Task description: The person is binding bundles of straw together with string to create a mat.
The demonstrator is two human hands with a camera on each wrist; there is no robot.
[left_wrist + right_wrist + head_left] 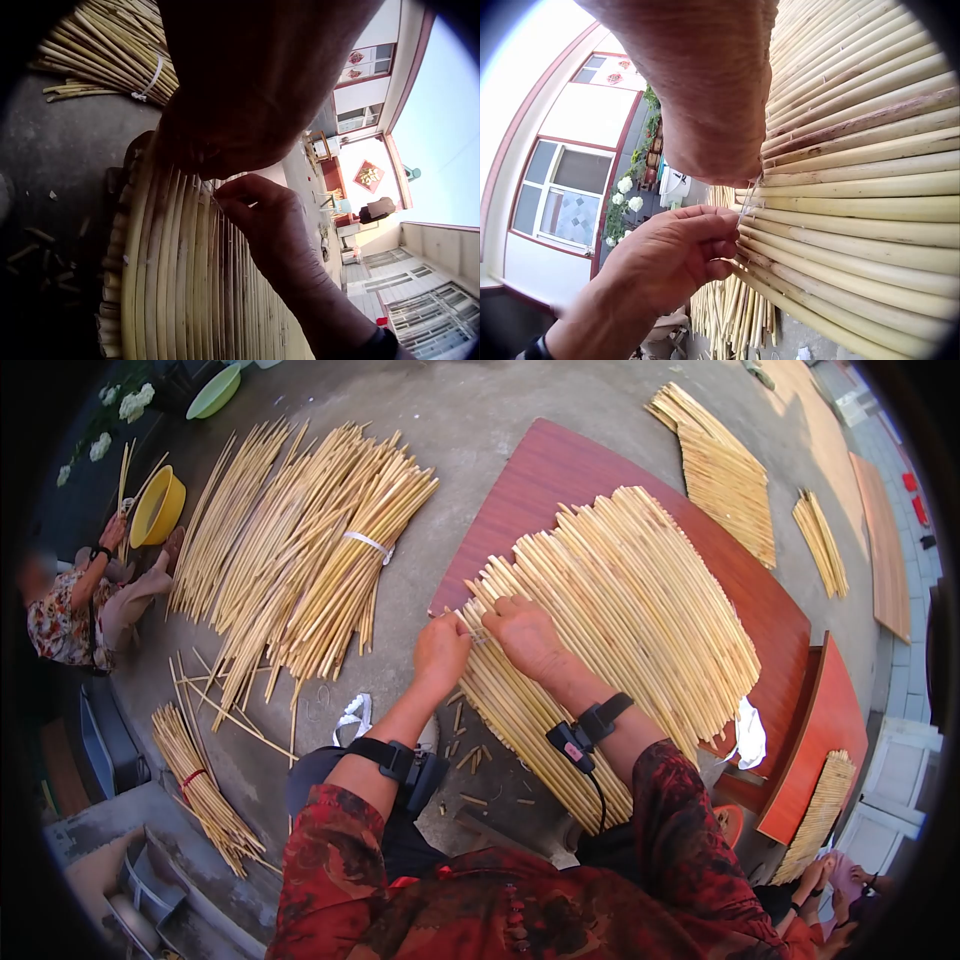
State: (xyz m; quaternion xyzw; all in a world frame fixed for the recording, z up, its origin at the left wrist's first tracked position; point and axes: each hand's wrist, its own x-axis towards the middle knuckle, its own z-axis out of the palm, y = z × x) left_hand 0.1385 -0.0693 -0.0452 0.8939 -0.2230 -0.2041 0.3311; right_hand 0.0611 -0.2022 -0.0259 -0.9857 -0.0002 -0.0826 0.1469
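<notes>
A mat of pale reed stalks [625, 600], laid side by side, spreads over a red tabletop towards my lap. Both hands work at its far left edge. With thumb and forefinger my left hand [443, 653] pinches a thin string [742, 214] just off the stalk ends, seen in the right wrist view. The string runs up to my right hand [525, 640], close by over the stalks, whose thumb and fingertip pinch it in the left wrist view. My left fingertips are mostly hidden in that same view.
Loose reeds [260, 540] and a tied bundle [350, 580] lie on the concrete at left. Another bundle [200, 790] is nearer me. Cut stubs [470, 760] litter the ground by my feet. A seated person [85, 600] handles reeds near a yellow basin [160, 507].
</notes>
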